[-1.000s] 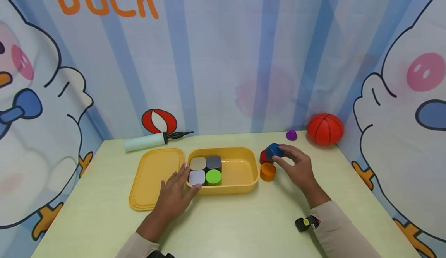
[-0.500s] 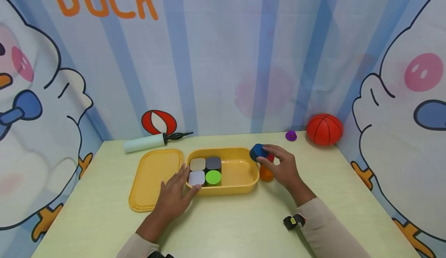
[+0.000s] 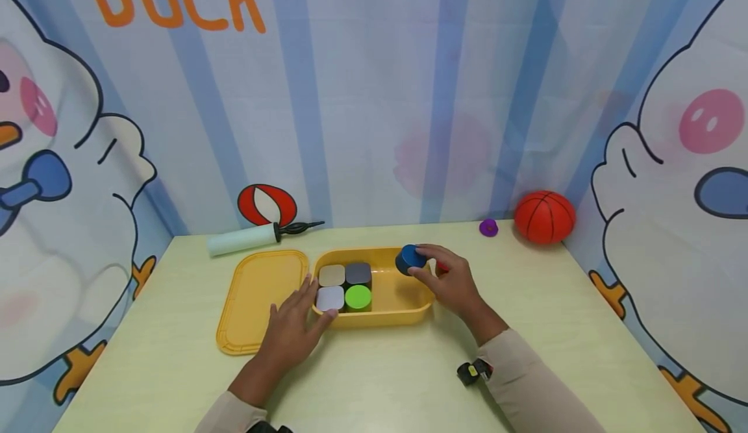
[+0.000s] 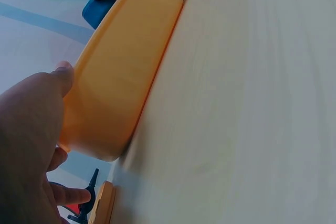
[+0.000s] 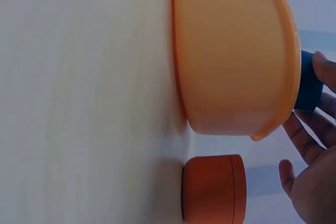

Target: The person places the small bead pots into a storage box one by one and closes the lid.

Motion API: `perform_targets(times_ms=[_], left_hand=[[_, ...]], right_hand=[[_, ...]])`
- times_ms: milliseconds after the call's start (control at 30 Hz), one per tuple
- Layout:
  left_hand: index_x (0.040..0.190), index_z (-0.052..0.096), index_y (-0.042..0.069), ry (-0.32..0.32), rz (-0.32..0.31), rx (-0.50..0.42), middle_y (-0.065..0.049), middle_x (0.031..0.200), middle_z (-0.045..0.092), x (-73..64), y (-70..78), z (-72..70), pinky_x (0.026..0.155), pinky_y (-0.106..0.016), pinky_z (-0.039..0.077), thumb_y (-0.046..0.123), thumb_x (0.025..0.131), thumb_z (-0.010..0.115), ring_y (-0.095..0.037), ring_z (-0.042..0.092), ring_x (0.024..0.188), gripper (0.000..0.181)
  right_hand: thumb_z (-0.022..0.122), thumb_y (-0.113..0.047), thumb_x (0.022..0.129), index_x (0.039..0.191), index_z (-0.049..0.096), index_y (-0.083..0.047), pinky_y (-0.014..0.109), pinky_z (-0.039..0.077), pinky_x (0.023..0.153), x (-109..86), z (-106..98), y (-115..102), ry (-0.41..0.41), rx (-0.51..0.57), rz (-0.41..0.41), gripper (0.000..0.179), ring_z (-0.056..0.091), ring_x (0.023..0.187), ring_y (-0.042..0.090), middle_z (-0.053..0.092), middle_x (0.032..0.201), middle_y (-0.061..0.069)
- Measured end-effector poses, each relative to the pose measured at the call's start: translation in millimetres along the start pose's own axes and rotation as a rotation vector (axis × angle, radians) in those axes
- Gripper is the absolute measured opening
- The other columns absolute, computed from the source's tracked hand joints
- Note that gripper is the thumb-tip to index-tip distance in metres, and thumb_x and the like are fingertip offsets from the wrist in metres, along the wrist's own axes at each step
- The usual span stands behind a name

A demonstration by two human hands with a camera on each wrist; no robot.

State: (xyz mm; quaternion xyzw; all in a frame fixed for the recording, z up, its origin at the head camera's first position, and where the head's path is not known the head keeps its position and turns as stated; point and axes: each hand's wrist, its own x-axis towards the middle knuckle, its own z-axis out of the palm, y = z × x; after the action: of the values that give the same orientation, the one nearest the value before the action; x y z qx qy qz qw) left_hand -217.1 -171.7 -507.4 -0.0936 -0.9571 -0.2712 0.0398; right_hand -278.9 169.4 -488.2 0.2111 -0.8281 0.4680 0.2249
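A yellow open box (image 3: pixel 374 319) stands mid-table with several small lidded jars at its left end: beige (image 3: pixel 332 275), dark grey (image 3: pixel 358 273), pale lilac (image 3: pixel 330 298) and round green (image 3: pixel 358 298). My left hand (image 3: pixel 295 329) rests against the box's left end, fingers fairly straight, thumb at the rim. Thumb and fingers of my right hand (image 3: pixel 456 284) pinch a blue round jar (image 3: pixel 410 260), tilted, above the box's right part. Behind that hand a bit of red (image 3: pixel 442 267) shows. An orange jar (image 5: pixel 212 190) stands beside the box in the right wrist view; the head view hides it.
A yellow lid (image 3: pixel 263 303) lies left of the box. Behind it is a pale green hand pump (image 3: pixel 245 239) with a black nozzle. At the back right sit a purple item (image 3: pixel 488 227) and a red ball (image 3: pixel 545 217). A printed curtain surrounds the table.
My right hand has carried the blue jar leftward, from above the red and orange jars to over the box. My left hand has stayed at the box's left end.
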Motion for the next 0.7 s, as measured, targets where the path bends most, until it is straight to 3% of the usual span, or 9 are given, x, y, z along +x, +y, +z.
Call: perform_targets(times_ms=[67,100,167,267,467,700], left_hand=[[0.173,0.032,0.013,0.0,0.0,-0.004,-0.007,0.182,0.027,-0.1,0.1,-0.1,0.123,-0.088,0.016,0.065,0.107,0.058,-0.045,0.04,0.162,0.088],[0.173,0.032,0.013,0.0,0.0,-0.005,-0.007,0.182,0.027,-0.2,0.1,-0.2,0.123,-0.088,0.016,0.065,0.107,0.058,-0.044,0.04,0.162,0.088],[0.173,0.032,0.013,0.001,0.0,-0.004,-0.007,0.182,0.027,-0.4,0.3,-0.4,0.123,-0.088,0.016,0.066,0.107,0.057,-0.044,0.04,0.163,0.089],[0.173,0.032,0.012,0.001,0.002,-0.004,-0.007,0.182,0.027,-0.6,0.4,-0.6,0.123,-0.088,0.016,0.067,0.107,0.057,-0.043,0.04,0.163,0.089],[0.174,0.03,0.013,-0.004,0.002,-0.009,-0.006,0.182,0.026,-0.6,0.4,-0.3,0.124,-0.088,0.015,0.067,0.107,0.056,-0.041,0.038,0.164,0.089],[0.174,0.03,0.013,-0.004,0.002,-0.003,-0.007,0.182,0.026,0.4,0.0,0.4,0.124,-0.088,0.016,0.067,0.107,0.056,-0.041,0.037,0.164,0.089]], right_hand=[[0.089,-0.011,0.091,0.131,0.078,-0.002,0.032,0.06,0.08,0.8,4,-2,-0.016,0.005,0.003,0.042,0.073,0.109,0.037,0.076,0.138,0.02],[0.089,-0.01,0.091,0.131,0.078,-0.001,0.033,0.062,0.083,1.3,5,-3,-0.026,0.01,0.002,0.042,0.074,0.112,0.038,0.076,0.138,0.02],[0.089,-0.01,0.091,0.131,0.077,0.001,0.042,0.065,0.093,2.3,9,-5,-0.047,0.026,0.013,0.042,0.074,0.117,0.04,0.076,0.138,0.021],[0.089,-0.011,0.091,0.132,0.077,0.001,0.06,0.056,0.113,4.2,14,-9,-0.082,0.022,0.044,0.044,0.07,0.134,0.044,0.075,0.139,0.021],[0.09,-0.015,0.091,0.13,0.078,-0.001,0.056,0.058,0.112,7.5,21,-11,-0.133,-0.074,0.079,0.043,0.073,0.131,0.04,0.077,0.136,0.018],[0.091,-0.011,0.089,0.126,0.079,0.002,0.054,0.061,0.107,9.2,26,-9,-0.14,-0.033,0.054,0.041,0.076,0.123,0.04,0.078,0.132,0.021]])
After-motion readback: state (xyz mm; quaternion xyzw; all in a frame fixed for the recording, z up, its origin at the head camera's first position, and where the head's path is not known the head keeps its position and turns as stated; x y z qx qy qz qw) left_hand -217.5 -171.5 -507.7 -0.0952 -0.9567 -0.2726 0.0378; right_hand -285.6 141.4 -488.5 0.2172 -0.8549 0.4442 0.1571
